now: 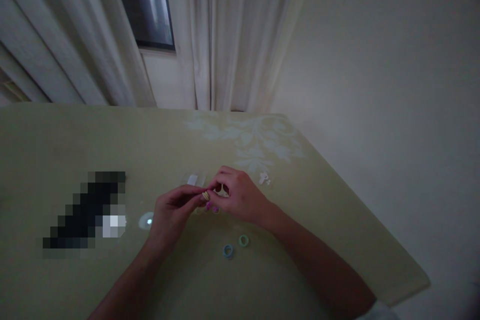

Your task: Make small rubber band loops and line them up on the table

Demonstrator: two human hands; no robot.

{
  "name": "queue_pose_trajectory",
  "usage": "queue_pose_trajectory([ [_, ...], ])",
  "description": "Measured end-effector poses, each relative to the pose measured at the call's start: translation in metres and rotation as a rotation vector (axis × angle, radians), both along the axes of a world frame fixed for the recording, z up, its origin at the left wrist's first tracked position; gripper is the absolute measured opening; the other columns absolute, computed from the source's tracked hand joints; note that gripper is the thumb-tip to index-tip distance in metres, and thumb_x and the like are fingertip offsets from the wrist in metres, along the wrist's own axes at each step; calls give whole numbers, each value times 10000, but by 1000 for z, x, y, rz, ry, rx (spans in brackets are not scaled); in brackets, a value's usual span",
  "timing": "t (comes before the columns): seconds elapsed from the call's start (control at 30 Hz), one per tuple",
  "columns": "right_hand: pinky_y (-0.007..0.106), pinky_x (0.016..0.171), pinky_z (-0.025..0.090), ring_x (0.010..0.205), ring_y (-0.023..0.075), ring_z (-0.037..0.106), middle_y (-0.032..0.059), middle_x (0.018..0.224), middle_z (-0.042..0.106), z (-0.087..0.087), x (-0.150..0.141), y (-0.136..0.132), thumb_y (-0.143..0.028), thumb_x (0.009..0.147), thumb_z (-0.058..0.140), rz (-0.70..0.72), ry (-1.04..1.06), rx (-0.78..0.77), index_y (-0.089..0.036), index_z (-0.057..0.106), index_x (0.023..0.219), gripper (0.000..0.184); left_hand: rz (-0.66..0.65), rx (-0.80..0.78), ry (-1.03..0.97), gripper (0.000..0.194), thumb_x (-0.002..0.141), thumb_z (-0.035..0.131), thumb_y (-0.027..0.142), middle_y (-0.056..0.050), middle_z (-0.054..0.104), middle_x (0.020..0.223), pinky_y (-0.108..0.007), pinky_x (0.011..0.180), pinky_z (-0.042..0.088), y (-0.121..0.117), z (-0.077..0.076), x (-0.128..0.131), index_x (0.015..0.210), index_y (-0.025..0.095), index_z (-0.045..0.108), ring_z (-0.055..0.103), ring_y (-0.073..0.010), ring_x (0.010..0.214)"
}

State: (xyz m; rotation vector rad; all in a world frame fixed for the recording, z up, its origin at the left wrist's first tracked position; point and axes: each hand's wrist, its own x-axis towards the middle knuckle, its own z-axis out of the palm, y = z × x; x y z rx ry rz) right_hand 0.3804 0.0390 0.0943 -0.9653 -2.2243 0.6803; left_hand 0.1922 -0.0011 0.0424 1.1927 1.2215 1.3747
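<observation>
My left hand (pixel 171 215) and my right hand (pixel 238 195) meet above the table, fingertips close together. Between them is a small yellow banded ring (pixel 205 195), pinched by thumb and finger of each hand; its exact kind is hard to tell in the dim light. Just below the fingertips, small pink pieces (pixel 209 206) show, partly hidden by the fingers. Nearer to me, a blue ring (pixel 228 257) and a pale green ring (pixel 243 246) lie side by side on the table, apart from both hands.
Behind the hands is a clear packet with a white label (pixel 192 180). White small pieces (pixel 264 178) lie right of my right hand. A blurred-out dark object (pixel 84 212) is at left. The green table (pixel 337 240) ends at a slanted right edge beside a wall; curtains (pixel 240 35) hang behind.
</observation>
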Motion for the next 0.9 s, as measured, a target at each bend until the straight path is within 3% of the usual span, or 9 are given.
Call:
queue_pose_trajectory([
  [0.23, 223, 645, 407, 695, 104, 554, -2, 811, 622, -2, -2, -4, -105, 864, 734, 30, 42, 50, -153, 768, 849, 61, 0, 208, 70, 103, 774, 866, 249, -21, 817, 871, -248, 727, 639, 1, -5, -4, 877, 252, 857, 770, -179, 790],
  [0.47, 218, 639, 415, 684, 97, 556, 2, 837, 650, -1, -3, -4, -84, 862, 714, 63, 108, -14, -157, 803, 927, 133, 115, 370, 179, 106, 835, 829, 235, -28, 763, 948, -210, 717, 602, -5, -6, -2, 927, 277, 862, 728, -155, 853],
  [0.57, 225, 681, 429, 741, 110, 592, 17, 888, 680, 1, 1, 1, -114, 888, 718, 41, 7, -16, -161, 808, 980, 137, 94, 306, 159, 99, 842, 834, 296, -41, 777, 968, -247, 764, 615, -5, -2, -4, 932, 258, 848, 738, -182, 888],
  [0.67, 251, 724, 431, 809, 145, 627, 42, 926, 712, 0, 9, 9, -192, 921, 724, 23, -290, -30, -172, 811, 965, 99, 24, 134, 94, 181, 817, 861, 385, -39, 801, 900, -274, 766, 619, -1, 3, -13, 911, 236, 820, 750, -194, 831],
  [0.77, 267, 688, 412, 815, 179, 655, 41, 902, 739, -7, 13, 10, -283, 932, 714, 113, -576, -92, -222, 818, 951, 122, -50, -16, 59, 244, 768, 902, 417, -21, 791, 823, -236, 723, 590, 5, 5, -25, 874, 226, 795, 732, -169, 775],
  [0.9, 277, 645, 410, 835, 221, 695, 66, 919, 763, -17, 7, 4, -277, 947, 653, 137, -732, -72, -224, 798, 987, 160, -168, -137, -47, 256, 758, 918, 406, 8, 755, 776, -191, 663, 545, 6, 5, -33, 850, 225, 763, 687, -125, 716],
])
